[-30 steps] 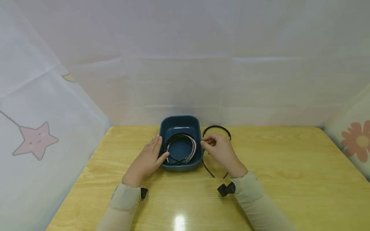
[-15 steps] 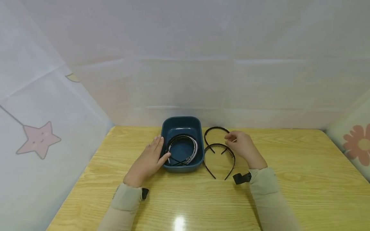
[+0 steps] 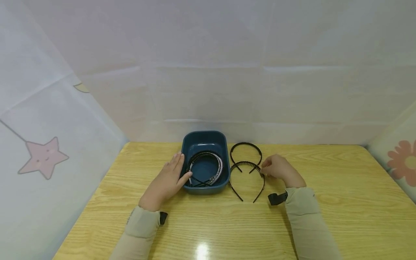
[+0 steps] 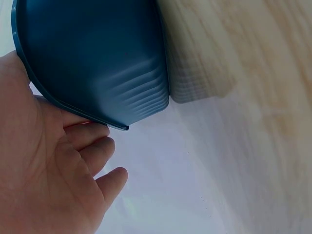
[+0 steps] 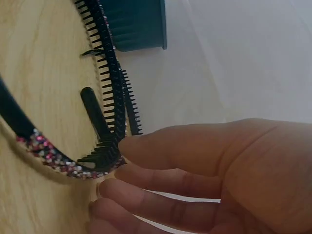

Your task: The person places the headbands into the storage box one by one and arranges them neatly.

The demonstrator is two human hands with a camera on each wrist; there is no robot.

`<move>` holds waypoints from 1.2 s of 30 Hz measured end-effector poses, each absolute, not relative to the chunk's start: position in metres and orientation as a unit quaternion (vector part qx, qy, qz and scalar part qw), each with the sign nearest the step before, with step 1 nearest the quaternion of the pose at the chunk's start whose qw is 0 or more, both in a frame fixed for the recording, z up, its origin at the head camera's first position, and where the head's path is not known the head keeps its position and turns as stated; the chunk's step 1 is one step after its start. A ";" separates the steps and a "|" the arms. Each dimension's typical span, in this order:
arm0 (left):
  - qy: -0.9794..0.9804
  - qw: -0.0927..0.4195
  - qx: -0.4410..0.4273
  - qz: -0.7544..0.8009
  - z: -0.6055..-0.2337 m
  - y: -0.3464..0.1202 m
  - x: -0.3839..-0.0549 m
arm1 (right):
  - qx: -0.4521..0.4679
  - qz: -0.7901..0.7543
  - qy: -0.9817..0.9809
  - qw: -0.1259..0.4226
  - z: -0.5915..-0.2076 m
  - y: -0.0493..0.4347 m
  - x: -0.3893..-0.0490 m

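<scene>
My left hand [image 3: 166, 180] rests against the left side of a dark blue plastic bin [image 3: 204, 190], its thumb over the rim. In the left wrist view its fingers [image 4: 97, 151] lie loosely by the bin's outer wall [image 4: 92, 58]. Inside the bin lie several headbands [image 3: 218, 169], black and glittery. My right hand [image 3: 282, 169] pinches the right side of a black toothed headband [image 3: 236, 193], whose multicoloured glitter trim shows in the right wrist view. A second black headband [image 3: 246, 143] lies behind it, and the two overlap slightly.
All of this stands on a wood-grain table [image 3: 208, 224]. A pale cloth backdrop [image 3: 208, 90] rises at the table's back edge and sides, printed with a pink star [image 3: 43, 157] and a red flower [image 3: 403, 160]. A black wrist device [image 3: 277, 198] sits at the right cuff.
My right hand has moved rightward from beside the bin, past the rear headband, and down to the front headband's right side. The left hand stays on the bin.
</scene>
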State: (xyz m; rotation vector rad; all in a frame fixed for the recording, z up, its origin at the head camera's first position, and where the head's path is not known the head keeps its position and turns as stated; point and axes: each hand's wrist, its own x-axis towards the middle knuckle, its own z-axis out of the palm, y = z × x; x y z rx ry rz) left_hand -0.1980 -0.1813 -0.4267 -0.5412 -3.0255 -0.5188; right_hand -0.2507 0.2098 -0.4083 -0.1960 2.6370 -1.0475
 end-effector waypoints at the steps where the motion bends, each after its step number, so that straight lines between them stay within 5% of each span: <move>1: -0.971 0.011 -0.174 -0.166 -0.427 -0.181 -0.198 | -0.068 -0.363 0.917 0.149 -0.409 0.210 -0.251; 36: -0.972 0.008 -0.174 -0.160 -0.428 -0.181 -0.199 | -0.082 -0.402 0.901 0.138 -0.395 0.212 -0.248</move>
